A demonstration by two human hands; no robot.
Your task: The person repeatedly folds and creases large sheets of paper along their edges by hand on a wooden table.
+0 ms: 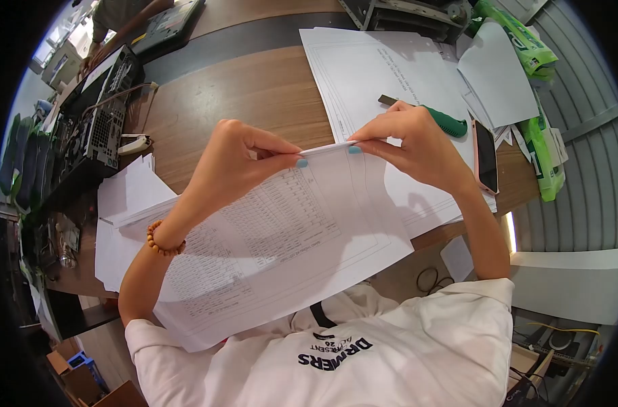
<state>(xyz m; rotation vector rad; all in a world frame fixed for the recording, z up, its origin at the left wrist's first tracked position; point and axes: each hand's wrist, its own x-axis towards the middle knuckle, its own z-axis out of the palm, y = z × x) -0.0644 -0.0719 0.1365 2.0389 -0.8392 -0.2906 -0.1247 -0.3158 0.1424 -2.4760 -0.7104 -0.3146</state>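
A large printed sheet (pixel 288 237) with tables of text hangs over the desk's near edge towards my lap. My left hand (pixel 237 166) pinches its top edge between thumb and fingertips. To the right, my right hand (pixel 407 142) pinches the same edge, which looks narrowly folded between the two hands. A green-handled cutter (pixel 448 123) lies just behind my right hand on a stack of large printed sheets (pixel 363 74). A phone (pixel 485 156) lies right of that hand.
An open computer case (pixel 109 129) stands at the left, with more papers (pixel 132 197) before it. A laptop (pixel 170 27) is at the back left, near a partly visible person. Green packets (pixel 543 149) and a metal device (pixel 407 17) are at the right and back.
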